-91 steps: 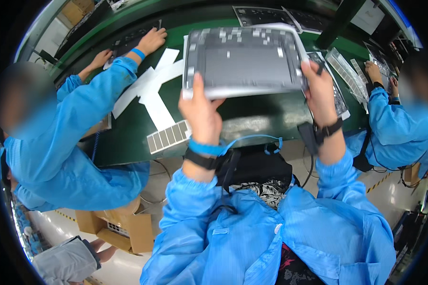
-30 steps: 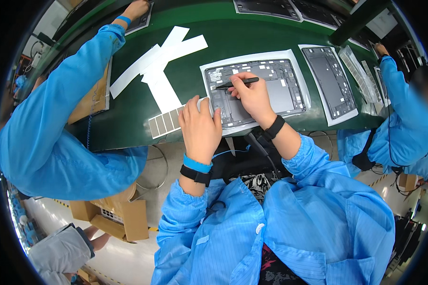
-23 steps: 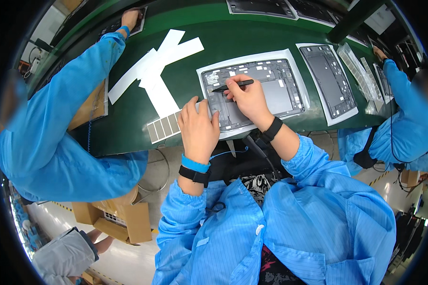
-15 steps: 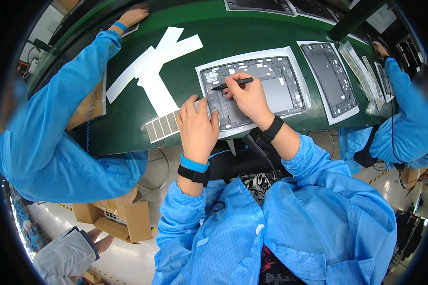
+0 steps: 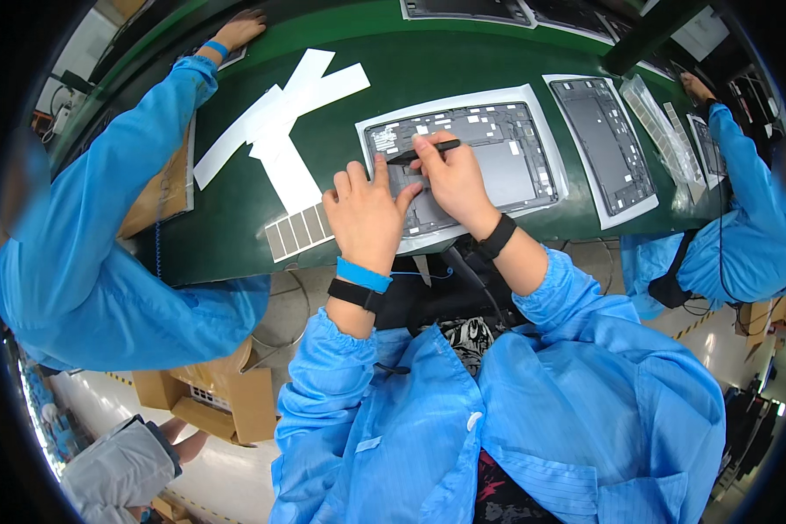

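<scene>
A grey tablet housing [image 5: 508, 170] with small white patches along its edges lies on a white sheet [image 5: 561, 166] in front of me. My right hand [image 5: 459, 190] pinches a slim black pen-shaped tool [image 5: 446, 146]. The tool's tip points left, at the housing's upper left part, right by my left index fingertip. My left hand [image 5: 364, 217] rests over the housing's left edge, fingers spread and index finger stretched onto it. Whether a small piece lies under that fingertip cannot be made out. Beside the left hand is a sheet of grey rectangular pads [image 5: 299, 234].
White paper strips [image 5: 275, 131] lie crosswise on the green table [image 5: 227, 236]. A second housing [image 5: 604, 144] sits to the right, beside clear packaging with pad strips [image 5: 659, 127]. More housings [image 5: 472, 9] line the back. Co-workers' arms [image 5: 140, 148] reach in from both sides.
My left hand has moved right and onto the housing, its index finger now reaching the tool's tip. The right hand has shifted slightly, still holding the tool.
</scene>
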`<state>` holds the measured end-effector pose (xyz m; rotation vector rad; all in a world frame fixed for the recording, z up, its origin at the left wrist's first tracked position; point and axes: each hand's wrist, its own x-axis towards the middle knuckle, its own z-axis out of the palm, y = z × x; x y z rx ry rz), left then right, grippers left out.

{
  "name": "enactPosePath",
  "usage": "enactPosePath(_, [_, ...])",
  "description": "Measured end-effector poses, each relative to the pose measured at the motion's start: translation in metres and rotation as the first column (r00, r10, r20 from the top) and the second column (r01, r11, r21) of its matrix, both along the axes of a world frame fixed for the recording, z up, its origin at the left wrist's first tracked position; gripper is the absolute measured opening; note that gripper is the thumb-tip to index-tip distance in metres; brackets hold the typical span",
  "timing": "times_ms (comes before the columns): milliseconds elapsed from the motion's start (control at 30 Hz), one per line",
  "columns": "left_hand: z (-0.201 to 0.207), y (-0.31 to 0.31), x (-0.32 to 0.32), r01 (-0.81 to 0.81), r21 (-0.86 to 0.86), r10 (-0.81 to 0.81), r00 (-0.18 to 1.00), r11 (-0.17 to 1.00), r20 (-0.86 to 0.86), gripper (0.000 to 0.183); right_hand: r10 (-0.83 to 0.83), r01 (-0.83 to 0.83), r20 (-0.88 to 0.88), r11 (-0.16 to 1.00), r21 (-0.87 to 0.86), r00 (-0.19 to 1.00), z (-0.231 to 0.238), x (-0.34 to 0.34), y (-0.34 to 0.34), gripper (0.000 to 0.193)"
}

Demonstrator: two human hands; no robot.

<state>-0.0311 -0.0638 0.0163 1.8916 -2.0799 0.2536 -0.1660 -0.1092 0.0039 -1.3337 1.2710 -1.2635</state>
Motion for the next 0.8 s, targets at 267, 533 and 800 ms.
enactPosePath(267, [0.009,0.056,0.018,-0.025,-0.083,0.012,0.989,0.996,-0.150,0.059,0.055,-0.091,0.254,0.987,0.132,0.966,0.022,-0.022,0.027,0.029])
enactPosePath(533, [-0.017,0.092,0.031,-0.071,0.121,0.089,0.985,0.990,-0.149,0.062,0.241,-0.241,-0.077,0.970,0.020,0.967,0.008,0.035,0.030,0.016])
enactPosePath(800, [-0.013,0.092,0.029,-0.065,0.099,0.078,0.987,0.993,-0.138,0.062,0.268,-0.276,-0.158,0.961,-0.032,0.950,0.005,0.049,0.025,0.016])
